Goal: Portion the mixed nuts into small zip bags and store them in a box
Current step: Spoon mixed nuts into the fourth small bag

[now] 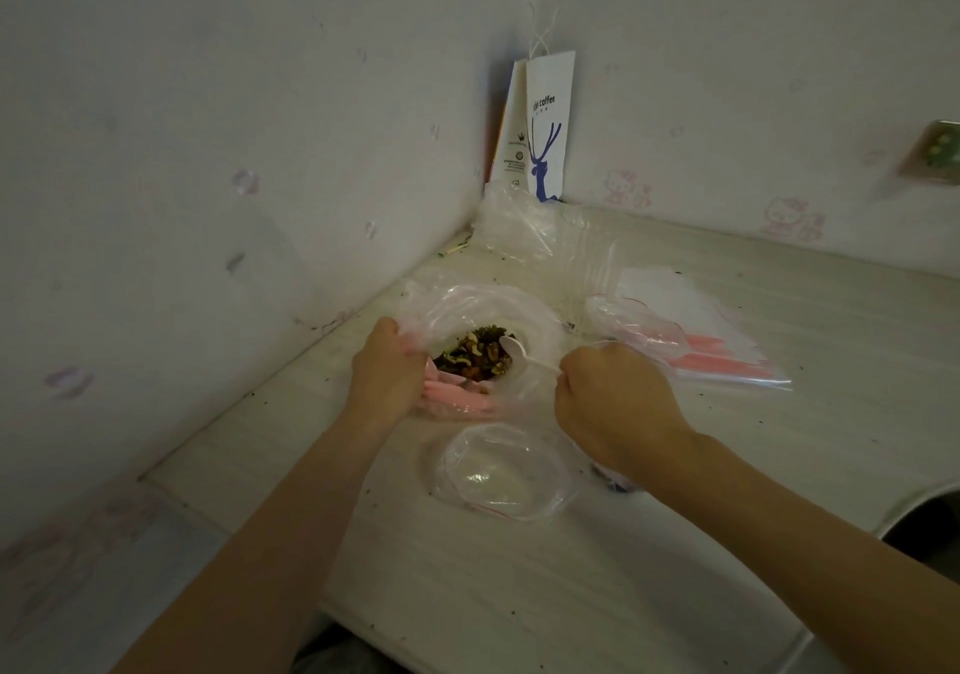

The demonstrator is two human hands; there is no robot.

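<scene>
1. Mixed nuts are sitting in a dark heap at the bottom of a large clear plastic bag, which is lying open on the desk near the corner of the walls.
2. The left hand is gripping the bag's left rim, its fingers curled round the plastic.
3. The right hand is holding a white plastic spoon by the handle, fingers clamped on it; the spoon's bowl is hanging inside the bag's mouth (whether it is touching the nuts, I cannot tell).
4. A small zip bag is lying open-mouthed on the desk just in front of the large bag, between the two forearms.
5. A stack of flat zip bags with pink strips is lying just beyond the right hand.
6. Crumpled clear plastic is lying in the corner, and a white paper bag printed with a blue deer is standing against the wall behind it.
</scene>
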